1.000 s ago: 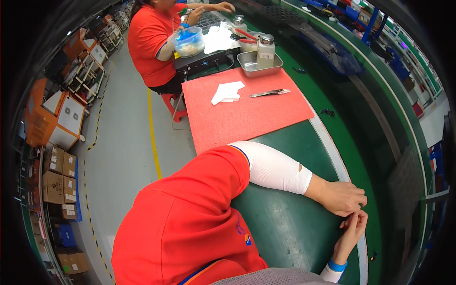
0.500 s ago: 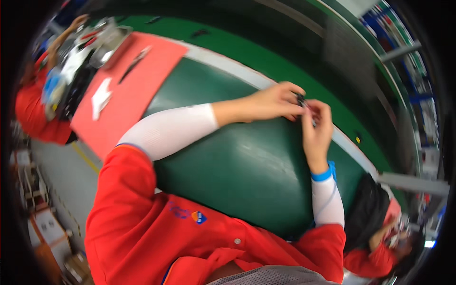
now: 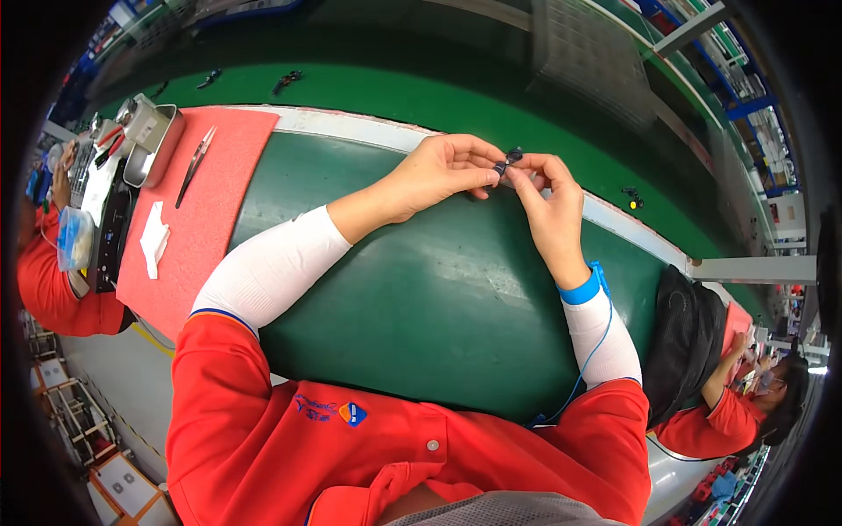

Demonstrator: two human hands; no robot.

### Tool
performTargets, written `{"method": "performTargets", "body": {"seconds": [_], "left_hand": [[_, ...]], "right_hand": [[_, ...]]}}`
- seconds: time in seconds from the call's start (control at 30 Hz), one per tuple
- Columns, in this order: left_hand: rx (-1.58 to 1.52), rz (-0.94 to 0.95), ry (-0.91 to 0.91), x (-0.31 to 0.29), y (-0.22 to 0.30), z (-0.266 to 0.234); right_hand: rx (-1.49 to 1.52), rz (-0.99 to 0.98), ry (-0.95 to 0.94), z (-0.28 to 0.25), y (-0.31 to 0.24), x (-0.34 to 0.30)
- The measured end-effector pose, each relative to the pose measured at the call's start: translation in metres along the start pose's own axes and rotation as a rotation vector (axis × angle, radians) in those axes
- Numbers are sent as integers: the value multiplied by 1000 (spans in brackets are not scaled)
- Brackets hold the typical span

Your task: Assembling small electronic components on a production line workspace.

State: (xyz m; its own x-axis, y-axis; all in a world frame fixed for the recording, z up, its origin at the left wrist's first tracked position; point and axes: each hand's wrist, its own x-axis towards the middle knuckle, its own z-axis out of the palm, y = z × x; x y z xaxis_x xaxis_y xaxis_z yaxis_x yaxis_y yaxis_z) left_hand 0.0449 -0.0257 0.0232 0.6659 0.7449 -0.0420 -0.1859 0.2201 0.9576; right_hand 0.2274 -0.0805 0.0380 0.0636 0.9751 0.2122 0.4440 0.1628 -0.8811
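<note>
Above the far edge of the green worktable (image 3: 421,298), my two hands meet at a small black part (image 3: 507,161), whose exact kind I cannot make out. My left hand (image 3: 434,180) is closed on one side of it, thumb and fingertips pinching. From the other side my right hand (image 3: 553,202), also closed, grips it with thumb and forefinger. Fingertips cover much of the part. A blue wristband (image 3: 582,289) with a thin blue cord circles my right wrist.
Beyond a pale rail (image 3: 351,130) runs a green belt (image 3: 386,95) carrying small dark parts (image 3: 286,82). On the left, a pink mat (image 3: 232,145) holds tweezers (image 3: 195,167), white cloth (image 3: 154,241) and a metal tray (image 3: 167,140). Co-workers (image 3: 61,302) sit either side; black fabric (image 3: 684,351) lies right.
The view has swung, so the mat appears lower and farther left. My joined hands appear higher and farther left in the picture, with the small black part still between their fingertips.
</note>
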Motion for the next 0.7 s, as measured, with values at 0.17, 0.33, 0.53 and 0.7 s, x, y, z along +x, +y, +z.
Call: {"method": "performTargets", "body": {"seconds": [0.17, 0.33, 0.53, 0.7], "left_hand": [[73, 71, 48, 3, -3, 1], [55, 120, 21, 4, -5, 2], [126, 150, 29, 3, -7, 0], [81, 139, 36, 3, -6, 2]], "right_hand": [[229, 194, -101, -3, -3, 2], [619, 413, -184, -4, -6, 0], [698, 458, -208, -2, -2, -1], [676, 418, -159, 4, -1, -6]]}}
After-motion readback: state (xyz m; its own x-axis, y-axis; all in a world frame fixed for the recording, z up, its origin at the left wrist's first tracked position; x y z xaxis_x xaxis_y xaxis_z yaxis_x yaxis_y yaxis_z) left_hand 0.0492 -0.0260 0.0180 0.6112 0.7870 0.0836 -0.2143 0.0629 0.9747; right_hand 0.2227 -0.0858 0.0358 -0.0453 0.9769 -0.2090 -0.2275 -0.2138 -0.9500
